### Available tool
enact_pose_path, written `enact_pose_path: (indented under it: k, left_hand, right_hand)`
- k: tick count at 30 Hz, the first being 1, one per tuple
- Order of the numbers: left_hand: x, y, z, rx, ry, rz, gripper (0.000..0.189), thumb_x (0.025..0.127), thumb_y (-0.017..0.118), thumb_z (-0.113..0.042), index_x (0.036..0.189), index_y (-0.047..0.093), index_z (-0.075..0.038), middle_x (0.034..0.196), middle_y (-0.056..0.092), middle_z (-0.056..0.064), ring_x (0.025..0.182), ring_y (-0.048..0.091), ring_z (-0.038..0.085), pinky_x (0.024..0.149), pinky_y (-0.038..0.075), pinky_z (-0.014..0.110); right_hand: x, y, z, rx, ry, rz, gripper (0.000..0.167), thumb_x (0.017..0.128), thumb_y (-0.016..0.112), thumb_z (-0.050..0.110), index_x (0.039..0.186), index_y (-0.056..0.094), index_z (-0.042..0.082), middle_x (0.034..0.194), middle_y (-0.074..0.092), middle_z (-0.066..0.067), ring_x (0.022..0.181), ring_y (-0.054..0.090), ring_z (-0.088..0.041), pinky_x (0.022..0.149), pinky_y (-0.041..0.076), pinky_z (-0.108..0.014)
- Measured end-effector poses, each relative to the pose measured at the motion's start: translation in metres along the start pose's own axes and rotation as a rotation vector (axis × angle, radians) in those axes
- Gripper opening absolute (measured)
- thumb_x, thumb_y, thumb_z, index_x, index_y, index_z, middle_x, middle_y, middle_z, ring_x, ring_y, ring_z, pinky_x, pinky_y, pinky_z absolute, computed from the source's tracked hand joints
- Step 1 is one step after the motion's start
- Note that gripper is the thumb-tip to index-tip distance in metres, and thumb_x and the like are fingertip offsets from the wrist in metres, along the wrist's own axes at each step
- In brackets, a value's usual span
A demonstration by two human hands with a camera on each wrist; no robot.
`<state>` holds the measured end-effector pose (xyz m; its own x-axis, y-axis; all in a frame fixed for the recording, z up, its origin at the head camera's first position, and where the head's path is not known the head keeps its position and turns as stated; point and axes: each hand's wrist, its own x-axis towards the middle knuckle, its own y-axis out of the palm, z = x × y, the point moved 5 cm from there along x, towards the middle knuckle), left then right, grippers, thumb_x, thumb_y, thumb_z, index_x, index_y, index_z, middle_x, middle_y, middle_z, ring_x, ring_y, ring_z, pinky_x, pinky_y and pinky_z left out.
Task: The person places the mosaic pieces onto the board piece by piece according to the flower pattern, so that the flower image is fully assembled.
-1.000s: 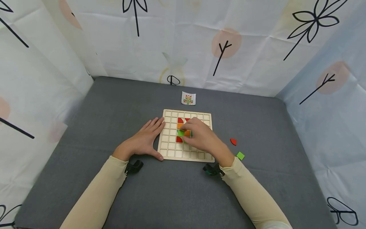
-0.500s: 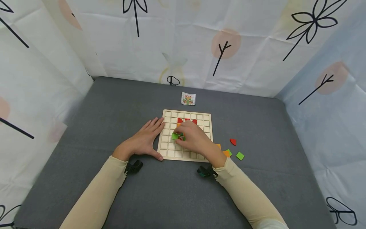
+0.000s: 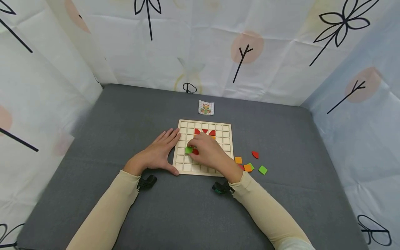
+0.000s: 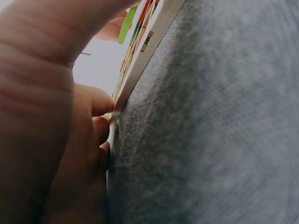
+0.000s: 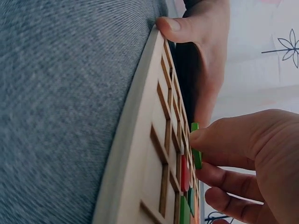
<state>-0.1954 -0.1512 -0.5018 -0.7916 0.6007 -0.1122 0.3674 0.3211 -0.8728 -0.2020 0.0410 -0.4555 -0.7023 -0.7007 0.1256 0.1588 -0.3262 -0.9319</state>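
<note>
My right hand [image 3: 207, 149] pinches a flat green square tile [image 3: 188, 150] between thumb and fingers, over the left part of a wooden grid board [image 3: 195, 168]. In the right wrist view the green tile [image 5: 195, 149] stands on edge, close over the cells. Red tiles [image 3: 204, 131] lie in the board's upper cells, and another red tile [image 3: 195, 152] sits beside my right fingertips. My right hand hides much of the board's middle. My left hand [image 3: 159, 149] lies with fingers spread along the board's left edge, thumb at its near-left corner.
Right of the board lie loose tiles: an orange square [image 3: 238, 160], another orange square [image 3: 248, 168] overlapping a green one, a red rounded piece [image 3: 255, 155] and a green square [image 3: 263, 169]. A small pattern card [image 3: 206, 107] lies behind the board on the grey table [image 3: 175, 215].
My right hand has moved left and slightly nearer with the green tile, from the middle cells toward the board's left part. My left hand has stayed in place.
</note>
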Motion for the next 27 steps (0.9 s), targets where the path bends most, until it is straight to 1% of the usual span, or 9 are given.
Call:
enact_pose_path:
  k: [11,19,27]
  left_hand:
    - [0.0001,0.0000,0.0000,-0.003,0.005,-0.004,0.153,0.069,0.087,-0.082,0.174,0.010,-0.001,0.181,-0.001,0.014,0.166,-0.004,0.036,0.133,-0.001,0.054]
    - [0.0002,0.0012,0.0014,0.012,0.004,-0.001,0.153,0.069,0.086,-0.083,0.174,0.009,-0.002,0.182,-0.002,0.013,0.166,-0.005,0.035,0.133,-0.001,0.052]
    - [0.0003,0.0017,0.0021,0.014,0.005,0.003,0.153,0.069,0.086,-0.083,0.174,0.009,-0.002,0.181,-0.002,0.013,0.166,-0.005,0.035,0.133,-0.001,0.052]
  right_hand:
    - [-0.0004,0.0023,-0.0009,-0.009,-0.004,0.011,0.018,0.094,0.084,0.016,0.112,0.082,0.012,0.106,0.072,0.000,0.096,0.059,-0.018,0.081,0.053,-0.034]
    - [0.0004,0.0029,-0.0003,0.021,-0.010,-0.007,0.018,0.095,0.084,0.012,0.113,0.083,0.010,0.108,0.073,-0.002,0.097,0.059,-0.019,0.083,0.053,-0.035]
    - [-0.0005,0.0005,0.0004,0.017,-0.012,-0.008,0.019,0.096,0.084,0.013,0.115,0.083,0.010,0.109,0.074,-0.001,0.097,0.059,-0.019,0.082,0.053,-0.033]
